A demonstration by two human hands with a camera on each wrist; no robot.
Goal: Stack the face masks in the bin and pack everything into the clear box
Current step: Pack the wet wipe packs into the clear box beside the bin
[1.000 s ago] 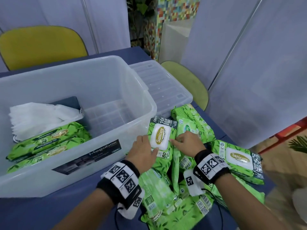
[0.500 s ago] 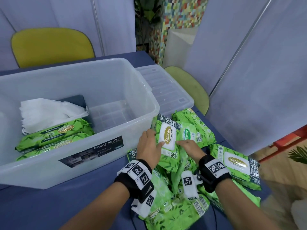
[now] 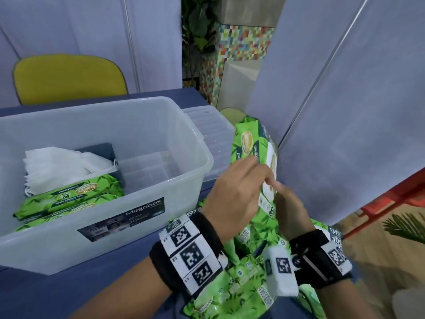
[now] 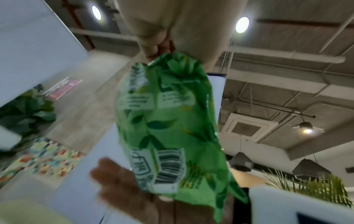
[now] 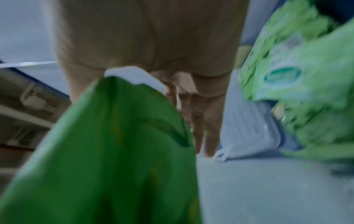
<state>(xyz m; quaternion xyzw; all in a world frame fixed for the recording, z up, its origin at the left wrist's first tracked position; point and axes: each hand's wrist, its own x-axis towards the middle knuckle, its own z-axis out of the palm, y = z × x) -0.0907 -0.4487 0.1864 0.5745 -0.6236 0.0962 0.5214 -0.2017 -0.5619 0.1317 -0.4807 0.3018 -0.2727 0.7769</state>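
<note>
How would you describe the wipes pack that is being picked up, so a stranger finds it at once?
Right of the clear box, green wipes packs lie heaped on the blue table. One wipes pack stands lifted on end above them, held by the left hand and right hand.

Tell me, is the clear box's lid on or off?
Off. The lid lies on the table behind the open clear box.

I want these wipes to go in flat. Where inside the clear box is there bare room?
The clear box has bare floor in its right half, bordered by the right wall and the dark bin. Its left half is crowded: face masks and two wipes packs. Both hands hold the lifted pack.
</note>
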